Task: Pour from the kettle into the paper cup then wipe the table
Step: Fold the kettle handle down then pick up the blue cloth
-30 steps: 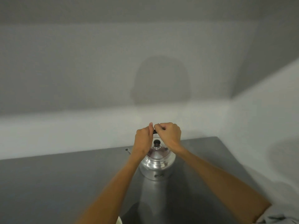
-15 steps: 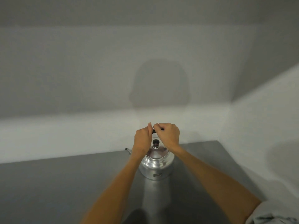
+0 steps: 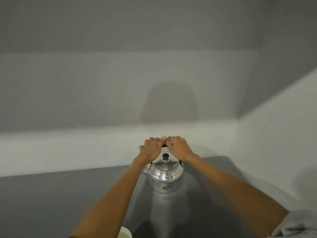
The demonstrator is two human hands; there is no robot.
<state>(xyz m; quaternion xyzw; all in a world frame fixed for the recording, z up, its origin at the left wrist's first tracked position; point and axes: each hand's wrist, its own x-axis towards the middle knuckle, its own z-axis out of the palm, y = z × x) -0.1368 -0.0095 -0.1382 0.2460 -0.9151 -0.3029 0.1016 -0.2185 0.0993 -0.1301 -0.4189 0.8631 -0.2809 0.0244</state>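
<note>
Aluminium kettle is seen standing upright on the grey table, just past frame centre toward 6 o'clock, near the far edge by the white wall. Its domed lid is seated, w/ a dark knob on top; the spout side is turned to 9 o'clock & mostly hidden behind the left wrist. Black handle grip is raised above the lid, at 12 o'clock from the knob. Left hand is curled over the grip from the 9 o'clock side, fingers wrapped, thumb tip shown up top touching the other hand. Right hand is closed over the same grip from 3 o'clock, knuckles bent down. Both hands are pressed together on the handle, w/ only a sliver of black shown between them. Whether the kettle base is touching the table or just off it can't be told for sure; a bright reflection is seen right under it. Paper cup is cut by the bottom edge at 6 o'clock, beside the left forearm, well apart from the kettle; only its pale rim is shown. Grey sleeve is visible at 4 o'clock. A head shadow is cast on the wall at 12 o'clock.
</note>
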